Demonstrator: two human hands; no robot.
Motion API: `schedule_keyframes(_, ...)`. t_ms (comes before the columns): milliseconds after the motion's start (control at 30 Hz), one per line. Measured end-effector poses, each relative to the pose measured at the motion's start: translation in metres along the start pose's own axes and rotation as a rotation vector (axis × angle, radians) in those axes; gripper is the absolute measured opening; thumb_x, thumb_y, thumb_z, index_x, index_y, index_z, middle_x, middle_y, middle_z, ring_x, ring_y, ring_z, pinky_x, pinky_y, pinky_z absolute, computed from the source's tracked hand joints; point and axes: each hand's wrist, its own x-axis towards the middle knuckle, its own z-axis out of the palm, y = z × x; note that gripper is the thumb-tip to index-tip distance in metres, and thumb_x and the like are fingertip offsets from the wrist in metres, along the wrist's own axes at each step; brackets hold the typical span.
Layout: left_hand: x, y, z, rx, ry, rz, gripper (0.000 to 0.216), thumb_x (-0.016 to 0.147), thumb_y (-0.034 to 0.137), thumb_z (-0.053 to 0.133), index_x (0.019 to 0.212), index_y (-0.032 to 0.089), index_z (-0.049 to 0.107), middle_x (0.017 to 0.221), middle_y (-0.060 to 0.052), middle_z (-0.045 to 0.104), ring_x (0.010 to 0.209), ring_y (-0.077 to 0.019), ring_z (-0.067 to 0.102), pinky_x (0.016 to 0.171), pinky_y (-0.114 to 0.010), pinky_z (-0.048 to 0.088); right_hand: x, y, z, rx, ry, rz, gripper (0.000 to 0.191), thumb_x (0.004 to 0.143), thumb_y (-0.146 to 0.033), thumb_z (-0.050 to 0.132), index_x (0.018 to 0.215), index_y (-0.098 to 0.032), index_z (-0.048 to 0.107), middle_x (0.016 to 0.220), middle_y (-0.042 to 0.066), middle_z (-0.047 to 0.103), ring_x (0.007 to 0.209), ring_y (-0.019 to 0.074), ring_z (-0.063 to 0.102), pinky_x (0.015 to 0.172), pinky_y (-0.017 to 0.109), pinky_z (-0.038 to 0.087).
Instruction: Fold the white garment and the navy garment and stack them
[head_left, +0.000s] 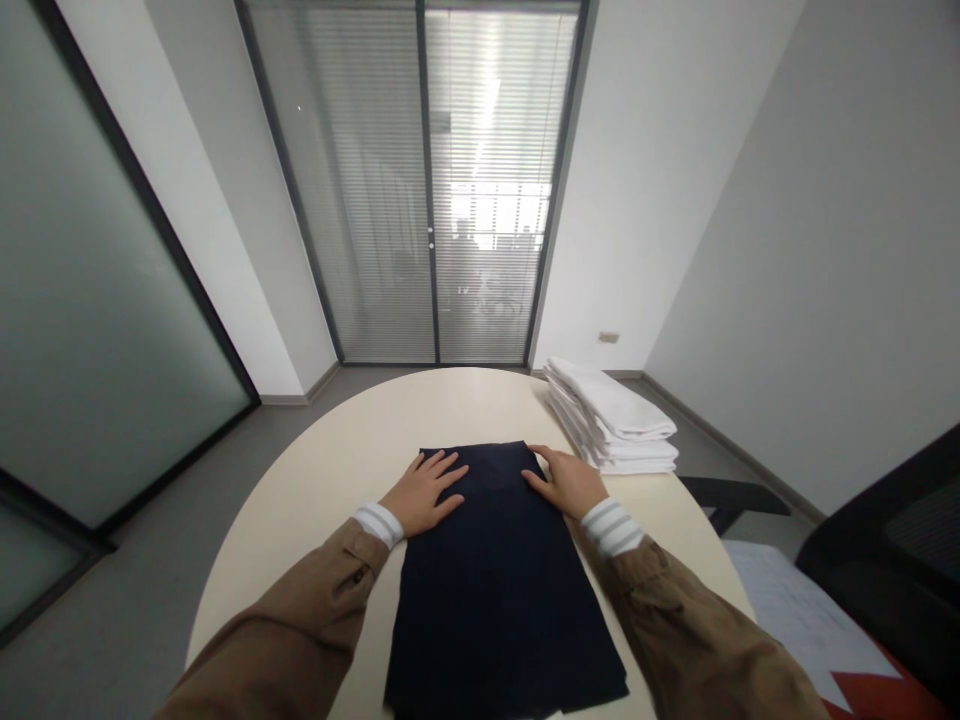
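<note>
A dark navy piece of folded cloth [499,590] lies flat before me, its narrower end away from me and its near end reaching the bottom of the view. My left hand [426,492] rests on the cloth's far left corner, fingers spread and palm down. At the far right corner, my right hand [568,480] touches the edge with thumb and forefinger apart; its other fingers are partly hidden. Neither hand grips anything.
The cloth lies on a round cream table [315,510]. A stack of folded white cloths [611,415] stands at its far right edge. To the right are a black chair [892,540] and a white and red item [817,610]. Glass doors with blinds [435,200] stand beyond.
</note>
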Motion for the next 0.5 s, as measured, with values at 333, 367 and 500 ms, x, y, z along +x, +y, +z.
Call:
schedule_keyframes(333,0.003,-0.013,0.023,-0.029,0.214,-0.388,0.069,0.095,0.053,0.045,0.150,0.012,0.037,0.154,-0.022,0.038,0.144,-0.0396,0.030,0.115,-0.055,0.026,-0.017,-0.024,0.026,0.102,-0.234,-0.348,0.063,0.095,-0.065,0.038,0.152,-0.038,0.035,0.161,0.003,0.029,0.149,0.0298,0.021,0.119,0.057,0.014)
schedule_keyframes(367,0.004,-0.015,0.025,-0.029,0.225,-0.411,0.069,0.095,0.051,0.045,0.149,0.009,0.037,0.151,-0.022,0.041,0.143,-0.0388,0.033,0.115,-0.054,0.027,-0.016,-0.023,0.028,0.111,-0.228,-0.325,0.062,0.096,-0.065,0.036,0.151,-0.038,0.037,0.161,0.002,0.030,0.150,0.0288,0.021,0.120,0.057,0.014)
schedule_keyframes(500,0.005,-0.019,0.024,-0.011,0.222,-0.470,0.064,0.095,0.047,0.045,0.148,0.010,0.040,0.150,-0.022,0.044,0.142,-0.0384,0.035,0.115,-0.056,0.025,-0.013,-0.019,0.030,0.090,-0.193,-0.192,0.069,0.094,-0.069,0.035,0.152,-0.033,0.036,0.162,0.006,0.026,0.150,0.0307,0.018,0.119,0.058,0.017)
